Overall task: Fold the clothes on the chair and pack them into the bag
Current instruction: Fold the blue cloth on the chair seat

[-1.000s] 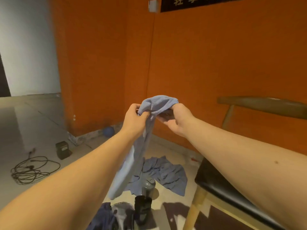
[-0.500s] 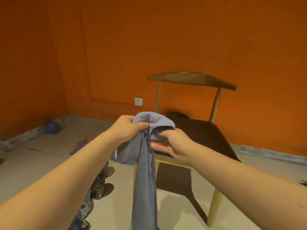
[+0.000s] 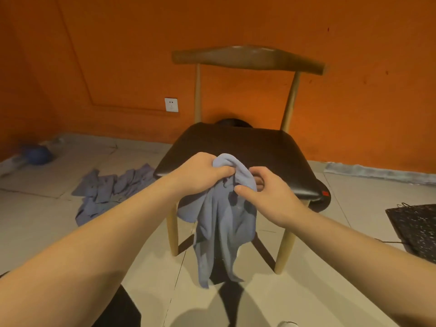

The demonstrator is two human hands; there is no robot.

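Both hands are up in front of the chair, on one light blue soft fabric garment (image 3: 224, 223), held at its bunched top.

Left hand (image 3: 200, 173): fingers curled round the top fold, clenched on the cloth.
Right hand (image 3: 271, 197): pinches the same garment just beside the left hand, thumb on the near side, the other fingers behind the cloth.

The rest of the garment hangs free below the hands, in front of the seat's front edge. Can't tell if the lower end touches the floor.

Wooden chair with dark glossy padded seat (image 3: 247, 147): light wood legs, curved brown backrest, small red mark at the seat's front right corner. It faces the camera with its back toward the orange wall (image 3: 354, 114).

Second item: crumpled grey-blue garment (image 3: 111, 192) spread on the beige tiled floor (image 3: 354, 197), left of the chair, near its front left leg.

Other stuff:
- white wall socket (image 3: 171, 105), low on the wall, left of the chair back
- round blue object (image 3: 37, 155) by the wall base, far left, blurred
- dark speckled flat thing (image 3: 417, 230) on the floor at the right edge, can't tell what it is
- dark rounded shape (image 3: 233, 121) just behind the seat's back edge, unidentifiable
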